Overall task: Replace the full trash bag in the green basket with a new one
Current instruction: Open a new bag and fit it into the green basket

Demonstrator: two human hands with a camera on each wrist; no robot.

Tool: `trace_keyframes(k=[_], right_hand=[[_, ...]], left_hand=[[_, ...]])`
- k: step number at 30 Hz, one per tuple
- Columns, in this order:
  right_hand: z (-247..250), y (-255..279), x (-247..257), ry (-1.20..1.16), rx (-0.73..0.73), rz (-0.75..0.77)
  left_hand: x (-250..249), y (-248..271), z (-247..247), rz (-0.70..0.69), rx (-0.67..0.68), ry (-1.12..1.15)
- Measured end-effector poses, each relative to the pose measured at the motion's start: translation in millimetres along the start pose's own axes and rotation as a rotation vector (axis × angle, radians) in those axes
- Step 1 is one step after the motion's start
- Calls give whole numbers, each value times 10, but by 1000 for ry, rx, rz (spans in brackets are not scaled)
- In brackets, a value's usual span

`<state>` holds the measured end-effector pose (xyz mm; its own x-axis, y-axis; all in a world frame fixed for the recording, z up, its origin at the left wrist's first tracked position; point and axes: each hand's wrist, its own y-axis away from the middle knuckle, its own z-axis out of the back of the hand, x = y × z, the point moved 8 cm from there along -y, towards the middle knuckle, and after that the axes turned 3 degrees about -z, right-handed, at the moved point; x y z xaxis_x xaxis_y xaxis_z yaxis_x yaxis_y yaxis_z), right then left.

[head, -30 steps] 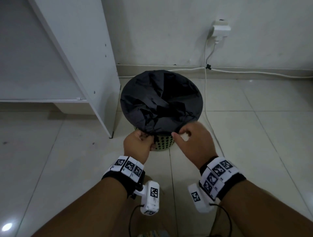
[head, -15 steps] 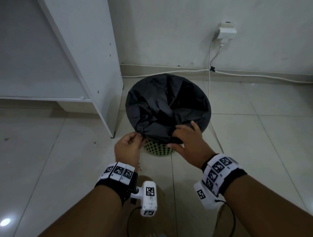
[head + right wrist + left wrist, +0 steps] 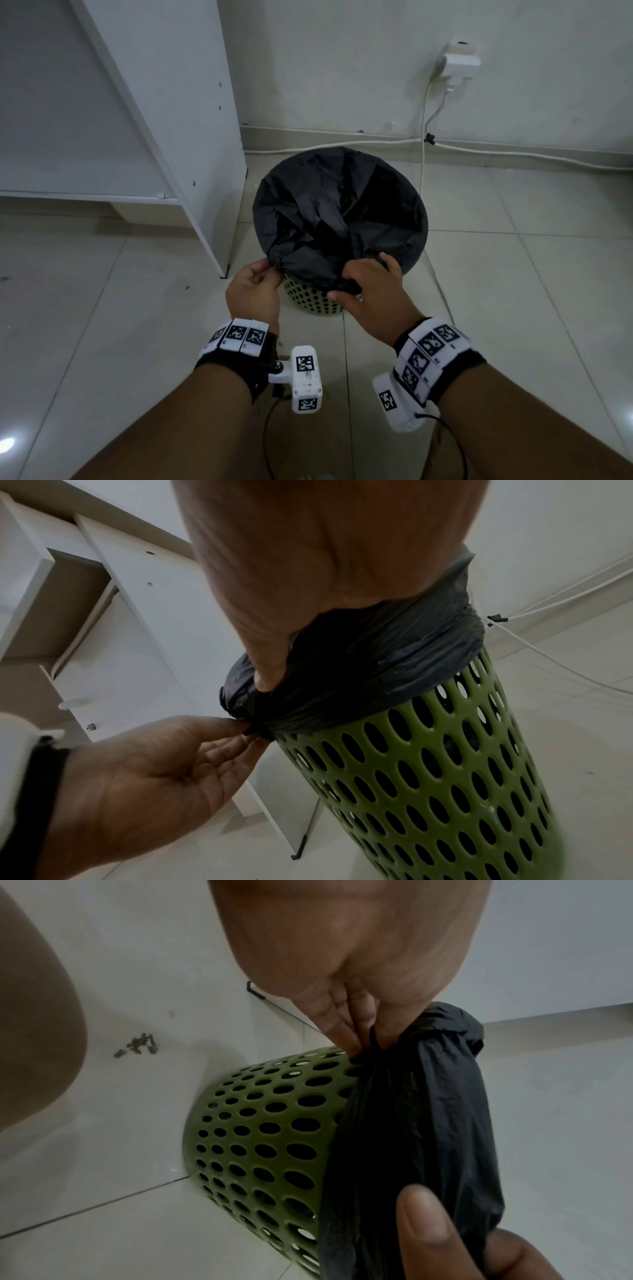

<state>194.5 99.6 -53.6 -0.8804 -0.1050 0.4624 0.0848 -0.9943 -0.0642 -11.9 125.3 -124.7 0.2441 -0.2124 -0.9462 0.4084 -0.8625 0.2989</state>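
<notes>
A green perforated basket [image 3: 313,303] [image 3: 260,1139] [image 3: 441,772] stands on the tiled floor by the wall. A black trash bag [image 3: 339,212] [image 3: 421,1123] [image 3: 387,666] lines it, its edge folded down over the rim. My left hand [image 3: 270,274] [image 3: 368,1039] [image 3: 250,730] pinches a small bunched knot of the bag at the near left of the rim. My right hand [image 3: 356,284] [image 3: 270,680] grips the folded-over bag edge at the near rim, thumb outside, fingers over the top. The bag's contents are hidden in the dark.
A white shelf unit [image 3: 191,113] stands just left of the basket, its side panel's foot close to my left hand. White cables [image 3: 424,144] run from a wall plug [image 3: 460,60] down past the basket's right side. Dark crumbs [image 3: 137,1045] lie on the floor.
Both hands shifted along the near rim: the left moved further left holding the bunched knot, the right went from pinching beside it to gripping the folded bag edge.
</notes>
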Motion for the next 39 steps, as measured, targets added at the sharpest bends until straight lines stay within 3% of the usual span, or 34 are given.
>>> trace_keyframes(k=[8,13,19,22,26,29,33,36,39], right_hand=[[0,-37,6,8,-2,-14],[5,-22,5,3,-17,-22],[21,38,-54,-10,-35,-102],[-3,44,-29,14,-34,-113],[-28,-8,9,16,-28,-127],[-70,-56,75,38,-6,-118],[-44,-149,102,55,15,-91],[29,-186,21,7,38,-11],[130,-142,-181,109,-17,55]], left_hand=[[-97,-3,-62,-111,-15,-187],[-89,-23,-82,-55,-23,-147],[-203,137,-269,30,37,92],[-298,222,-357,-59,82,-26],[-332,186,-352,-75,26,-126],[-350,149,-314,-54,-25,-130],[-372,86,-351,-95,9,-224],[-337,18,-385,-62,2,-225],[-338,19,-414,-56,8,-226]])
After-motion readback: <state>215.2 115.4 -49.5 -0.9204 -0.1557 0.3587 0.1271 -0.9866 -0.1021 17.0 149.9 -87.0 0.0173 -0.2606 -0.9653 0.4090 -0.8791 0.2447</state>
